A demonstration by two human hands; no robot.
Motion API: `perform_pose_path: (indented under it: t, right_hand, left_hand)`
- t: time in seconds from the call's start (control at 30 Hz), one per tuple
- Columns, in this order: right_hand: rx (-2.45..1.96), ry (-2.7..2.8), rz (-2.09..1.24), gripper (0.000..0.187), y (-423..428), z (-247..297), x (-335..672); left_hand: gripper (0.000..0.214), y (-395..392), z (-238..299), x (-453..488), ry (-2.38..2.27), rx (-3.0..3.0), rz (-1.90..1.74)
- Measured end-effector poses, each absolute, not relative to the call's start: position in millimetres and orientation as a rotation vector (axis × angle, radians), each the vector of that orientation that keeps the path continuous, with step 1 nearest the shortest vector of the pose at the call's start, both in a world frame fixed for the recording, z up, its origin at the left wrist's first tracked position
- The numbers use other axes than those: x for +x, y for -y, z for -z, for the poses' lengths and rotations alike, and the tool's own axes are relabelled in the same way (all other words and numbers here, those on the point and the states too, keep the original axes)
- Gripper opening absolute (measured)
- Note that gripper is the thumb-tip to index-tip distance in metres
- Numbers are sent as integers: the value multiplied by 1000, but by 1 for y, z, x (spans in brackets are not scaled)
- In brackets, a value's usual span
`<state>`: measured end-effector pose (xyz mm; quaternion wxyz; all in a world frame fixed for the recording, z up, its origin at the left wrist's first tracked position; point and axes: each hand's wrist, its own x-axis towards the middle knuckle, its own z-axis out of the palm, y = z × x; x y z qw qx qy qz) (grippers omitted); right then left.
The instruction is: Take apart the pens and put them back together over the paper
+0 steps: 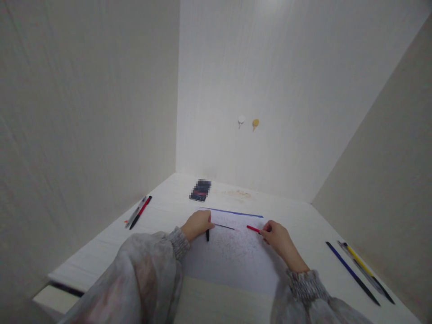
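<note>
My left hand (199, 224) is closed in a pinch over the left side of a white sheet of paper (216, 270). A thin dark pen refill (224, 226) sticks out from its fingertips to the right. Below the same fingers a short black pen part (208, 235) points down; its upper end is hidden by the hand. At the paper's right side my right hand (275, 235) is closed on a red pen barrel (253, 229), which points left toward the refill. A gap separates the two. Small, faint marks cover the paper.
A pixelated phone (200, 190) lies behind the paper, whose top edge has a blue strip (236, 213). A red and black pen (141, 212) lies at left beside a clear one. At right are a blue and black pen (353, 273) and a yellow one (359, 256). Walls enclose the table.
</note>
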<state>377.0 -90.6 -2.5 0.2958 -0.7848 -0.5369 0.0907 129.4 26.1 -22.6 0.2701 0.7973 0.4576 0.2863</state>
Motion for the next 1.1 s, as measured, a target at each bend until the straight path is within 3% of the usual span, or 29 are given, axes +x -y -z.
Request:
perform_pose_path:
  t: [0.2, 0.4, 0.6, 0.87, 1.1]
  right_hand:
    - [-2236, 1678, -193, 6, 94, 9, 382]
    - [-2019, 1749, -31, 16, 90, 1, 358]
    - [-1643, 1983, -61, 24, 91, 4, 310]
    - [-1897, 2022, -140, 18, 93, 3, 303]
    - [-2159, 1941, -148, 27, 95, -6, 315]
  left_hand:
    - [33, -18, 16, 132, -1120, 2392, -656]
    - [8, -17, 21, 145, -966, 2552, -599]
    - [6, -6, 8, 148, -669, 2730, -598]
    - [8, -4, -2, 145, -528, 2746, -509]
    - [11, -9, -1, 140, -456, 2791, -450]
